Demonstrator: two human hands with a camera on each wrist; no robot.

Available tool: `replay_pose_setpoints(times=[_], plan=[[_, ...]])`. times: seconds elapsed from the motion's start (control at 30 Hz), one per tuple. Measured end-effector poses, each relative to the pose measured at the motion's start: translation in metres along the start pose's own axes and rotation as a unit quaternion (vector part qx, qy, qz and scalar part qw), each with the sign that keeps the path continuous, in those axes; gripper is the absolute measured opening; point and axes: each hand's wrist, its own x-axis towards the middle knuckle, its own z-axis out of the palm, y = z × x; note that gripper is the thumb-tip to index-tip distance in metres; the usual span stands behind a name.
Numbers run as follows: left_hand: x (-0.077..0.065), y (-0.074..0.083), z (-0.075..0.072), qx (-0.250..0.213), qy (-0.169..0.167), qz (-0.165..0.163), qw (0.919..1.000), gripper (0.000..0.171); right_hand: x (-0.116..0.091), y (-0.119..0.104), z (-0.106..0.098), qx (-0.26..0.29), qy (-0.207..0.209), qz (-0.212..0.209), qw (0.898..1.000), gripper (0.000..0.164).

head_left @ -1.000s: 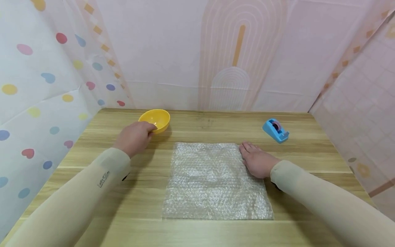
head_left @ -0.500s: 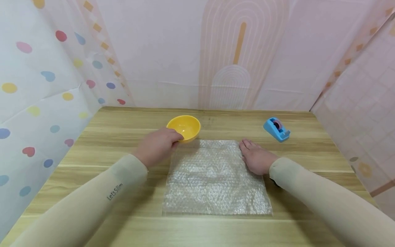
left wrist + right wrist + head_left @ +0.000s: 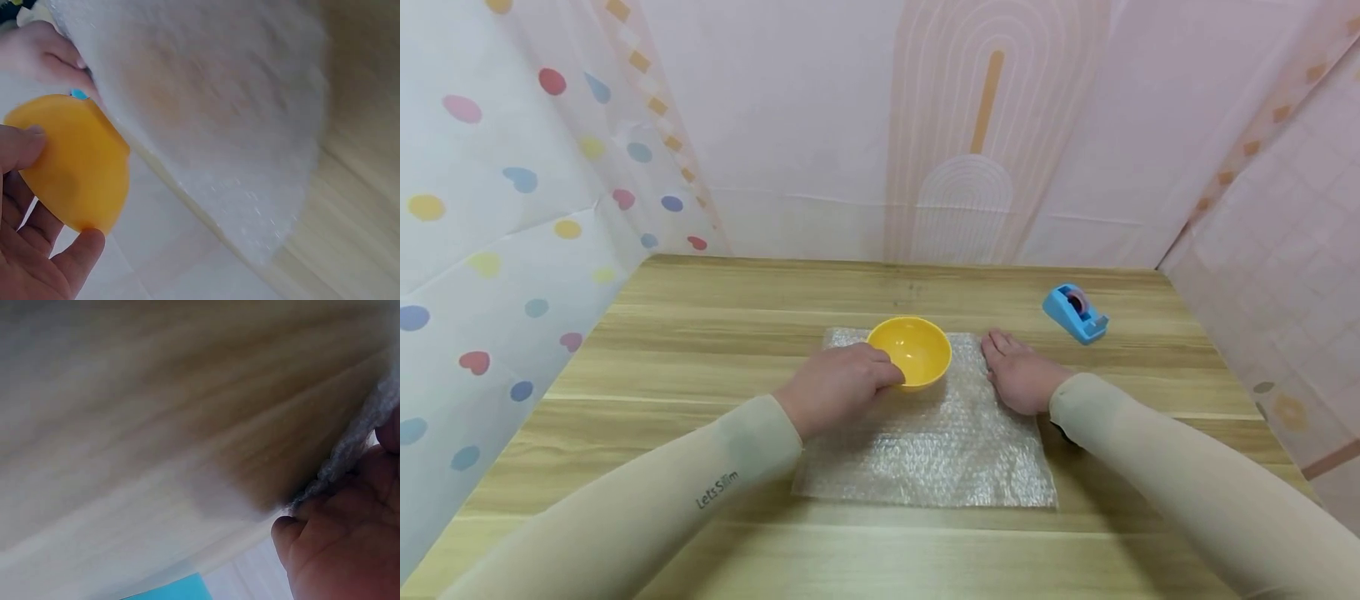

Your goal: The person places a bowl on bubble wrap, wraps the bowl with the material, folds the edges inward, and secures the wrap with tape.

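My left hand (image 3: 842, 383) grips the near left rim of a yellow bowl (image 3: 917, 354) over the upper part of a bubble wrap sheet (image 3: 940, 458). In the left wrist view, thumb and fingers pinch the wall of the bowl (image 3: 81, 162), which hangs over the sheet's edge in that view. My right hand (image 3: 1022, 375) rests flat on the sheet's right edge, fingers pointing away from me. The right wrist view has the right hand (image 3: 350, 544) against the thin edge of the bubble wrap (image 3: 350, 444).
A blue tape dispenser (image 3: 1075, 312) with a pink roll stands at the back right of the wooden table (image 3: 737, 308). Patterned cloth walls (image 3: 797, 125) rise behind the table and at both sides.
My left hand has carried the yellow bowl from the back left, rightward and nearer, to over the bubble wrap. My right hand has stayed on the sheet's right edge.
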Motion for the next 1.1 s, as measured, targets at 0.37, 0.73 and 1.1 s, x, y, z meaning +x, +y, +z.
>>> replay_pose_setpoints(times=[0.37, 0.73, 1.1], plan=[[0.006, 0.012, 0.006, -0.009, -0.036, 0.022, 0.9991, 0.017, 0.017, 0.006, -0.006, 0.011, -0.01, 0.016, 1.0, 0.063], [0.009, 0.012, 0.014, 0.004, -0.043, 0.017, 0.9989, 0.016, 0.027, 0.009, -0.012, 0.012, -0.031, 0.024, 0.999, 0.063], [0.008, 0.013, 0.016, 0.001, -0.069, 0.008, 0.9976, 0.021, 0.026, 0.006, -0.015, 0.016, -0.039, 0.03, 0.999, 0.064]])
